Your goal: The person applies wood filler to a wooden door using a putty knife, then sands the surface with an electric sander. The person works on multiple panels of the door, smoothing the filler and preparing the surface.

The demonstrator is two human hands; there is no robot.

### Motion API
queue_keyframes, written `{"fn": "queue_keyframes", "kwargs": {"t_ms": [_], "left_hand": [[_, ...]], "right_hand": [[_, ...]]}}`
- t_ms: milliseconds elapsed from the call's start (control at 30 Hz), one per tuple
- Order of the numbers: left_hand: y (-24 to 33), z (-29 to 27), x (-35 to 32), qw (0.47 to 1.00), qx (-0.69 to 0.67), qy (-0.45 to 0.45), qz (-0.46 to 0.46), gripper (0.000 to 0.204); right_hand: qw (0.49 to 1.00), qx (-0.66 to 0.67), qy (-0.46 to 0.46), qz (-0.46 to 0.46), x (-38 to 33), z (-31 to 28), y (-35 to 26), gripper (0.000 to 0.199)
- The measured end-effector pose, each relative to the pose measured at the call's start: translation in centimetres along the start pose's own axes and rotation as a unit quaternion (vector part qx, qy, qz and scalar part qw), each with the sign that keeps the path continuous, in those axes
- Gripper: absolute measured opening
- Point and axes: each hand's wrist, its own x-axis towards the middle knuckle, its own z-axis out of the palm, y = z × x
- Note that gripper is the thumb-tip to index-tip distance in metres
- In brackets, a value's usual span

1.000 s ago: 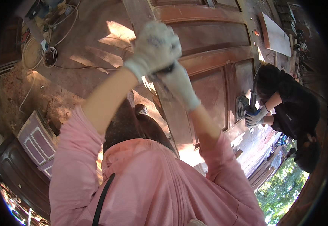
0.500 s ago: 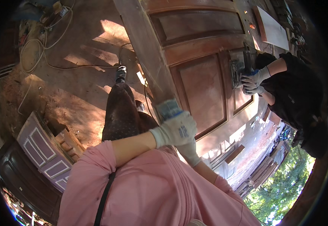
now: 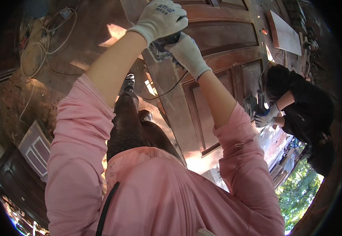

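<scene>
A brown panelled wooden door [image 3: 214,33] lies flat in front of me, its long plain stile on my side. On that stile sits a corded power sander [image 3: 158,54] with a flat base and dark body. My left hand [image 3: 160,19], in a whitish work glove, is closed on the sander's far end. Gloved as well, my right hand [image 3: 185,54] wraps its near side. The hands hide much of the tool's body. A black cord [image 3: 167,93] trails from it across the stile toward the floor.
Across the door, a person in black [image 3: 302,110] holds another sander [image 3: 253,107] on the door with gloved hands. A coiled hose [image 3: 33,59] lies on the floor at left. Small panelled doors [image 3: 36,149] lean at lower left. A pale board [image 3: 284,33] stands far right.
Both my hands have moved far forward along the stile with the sander, arms now stretched out. The other person's sander has shifted a little toward me.
</scene>
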Motion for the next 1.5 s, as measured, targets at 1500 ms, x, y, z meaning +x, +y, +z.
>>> {"fn": "queue_keyframes", "kwargs": {"t_ms": [1500], "left_hand": [[-4.0, -1.4, 0.2, 0.982, -0.058, 0.069, -0.164, 0.027]], "right_hand": [[0.981, 0.193, -0.003, -0.023, 4.2, 4.1, -3.0, 0.048]]}}
